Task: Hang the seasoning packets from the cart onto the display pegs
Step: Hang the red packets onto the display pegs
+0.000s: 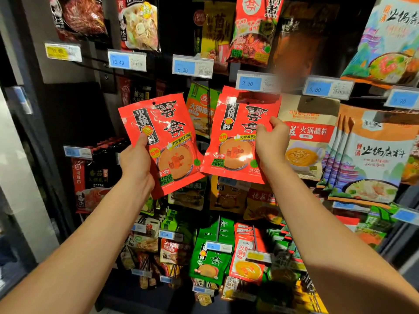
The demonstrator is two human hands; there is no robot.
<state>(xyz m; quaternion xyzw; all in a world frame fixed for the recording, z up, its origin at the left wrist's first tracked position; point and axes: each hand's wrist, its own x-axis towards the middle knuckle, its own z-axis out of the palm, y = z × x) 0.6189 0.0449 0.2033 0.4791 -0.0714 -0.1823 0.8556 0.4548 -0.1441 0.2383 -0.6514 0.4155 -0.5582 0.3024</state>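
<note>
In the head view, 2 bare arms reach up and forward to a dark display wall full of hanging packets.

The left hand [136,162] grips the left red packet [166,141] at its lower left edge. The thumb lies on the printed front and the other fingers are behind the packet, so I cannot tell how they lie. This packet is held in the air in front of the wall, tilted with its top to the left. A small hole is at its top edge.

The right hand [272,143] pinches the right red packet [233,137] at its right edge, with the thumb up and the fingers curled together on the front. This packet is nearly upright, farther in than the other one. Its top is just under the 3.90 price tag [249,83]. Whether its hole sits on a peg, I cannot tell.

Between the 2 red packets, farther back, a green packet [200,109] hangs. Just right of the right hand hangs a white and red packet [310,137]. To the upper left of the 3.90 tag is the 6.00 price tag [192,66], and right of it is the 6.80 price tag [326,88]. Low on the wall, green packets [210,257] hang in rows.
</note>
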